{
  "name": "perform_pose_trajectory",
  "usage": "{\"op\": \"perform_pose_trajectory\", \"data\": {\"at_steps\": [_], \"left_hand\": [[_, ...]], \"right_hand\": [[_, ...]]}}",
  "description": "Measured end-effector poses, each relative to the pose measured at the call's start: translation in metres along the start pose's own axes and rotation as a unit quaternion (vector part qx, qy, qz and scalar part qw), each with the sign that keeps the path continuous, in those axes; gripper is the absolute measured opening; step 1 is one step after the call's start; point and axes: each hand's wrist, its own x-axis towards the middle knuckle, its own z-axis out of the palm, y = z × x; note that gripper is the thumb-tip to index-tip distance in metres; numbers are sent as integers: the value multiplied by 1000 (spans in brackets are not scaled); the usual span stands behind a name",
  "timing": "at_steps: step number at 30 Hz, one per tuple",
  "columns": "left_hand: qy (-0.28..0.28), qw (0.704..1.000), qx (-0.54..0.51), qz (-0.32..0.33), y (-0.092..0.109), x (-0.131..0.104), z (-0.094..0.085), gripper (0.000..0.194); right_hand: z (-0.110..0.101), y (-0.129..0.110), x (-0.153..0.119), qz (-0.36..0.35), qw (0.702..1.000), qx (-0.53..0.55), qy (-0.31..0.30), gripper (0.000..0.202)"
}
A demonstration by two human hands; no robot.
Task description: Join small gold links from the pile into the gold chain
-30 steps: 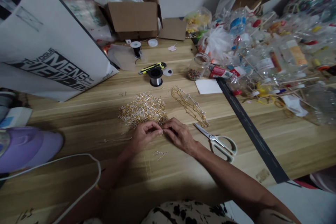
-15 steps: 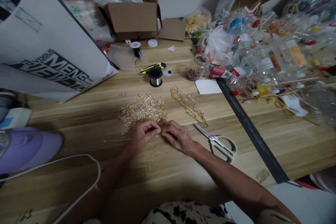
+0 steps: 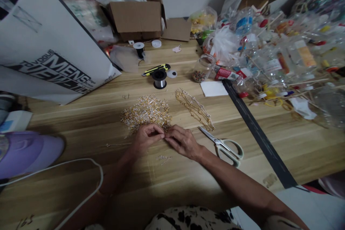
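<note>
Both hands rest on the wooden bench (image 3: 81, 140) at the near edge of a heap of small gold and silver pieces (image 3: 147, 112). The left hand (image 3: 147, 137) and the right hand (image 3: 183, 141) meet fingertip to fingertip, each grip pinched narrow on a tiny piece between them; the piece itself is too small to make out. A short loose strand (image 3: 164, 158) lies on the bench just below the hands. Beside the heap to the right lies a run of gold chain (image 3: 194, 109), and near the right wrist a pair of scissors (image 3: 225, 146) with pale handles, blades pointing toward the chain. A long dark strip (image 3: 258, 136) crosses the bench diagonally beyond the scissors. Farther back stand a spool of wire (image 3: 160, 79), a yellow and black utility knife (image 3: 156, 69) and a white card (image 3: 214, 88). A small glass jar (image 3: 202, 69) lies tipped, with mixed beads gathered in it. An open cardboard box (image 3: 137, 16) sits at the back; its contents cannot be seen. A printed white bag (image 3: 51, 54) leans at the left, a purple cap (image 3: 27, 152) lies at the near left, and a white cable (image 3: 88, 190) loops across the front edge. Clear bottles and plastic bags (image 3: 283, 54) crowd the right side.
</note>
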Motion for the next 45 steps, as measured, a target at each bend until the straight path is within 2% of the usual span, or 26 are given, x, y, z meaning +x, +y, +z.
{"op": "perform_pose_trajectory", "data": {"at_steps": [7, 13, 19, 24, 29, 34, 39, 45], "left_hand": [[-2, 1000, 16, 16, 3, -1, 1, 14], [20, 998, 31, 42, 2, -3, 7, 13], [34, 996, 48, 67, -1, -4, 11, 9], [38, 994, 56, 91, 0, -4, 11, 7], [46, 995, 45, 78, -1, -4, 12, 8], [44, 995, 33, 83, -2, -4, 11, 7], [36, 990, 32, 131, -5, -4, 11, 6], [55, 974, 92, 202, -8, -3, 11, 7]], "right_hand": [[-1, 0, 0, 17, 999, 33, 9, 6], [-1, -1, 2, 92, 992, 86, 31, 9], [2, -1, 3, 179, 970, 162, 16, 12], [3, -1, 4, 207, 956, 208, 15, 15], [3, -1, 4, 218, 946, 240, 11, 19], [4, 0, 3, 263, 916, 302, -13, 23], [6, 2, 2, 275, 898, 343, -18, 25], [5, 1, 3, 272, 897, 347, -4, 23]]}}
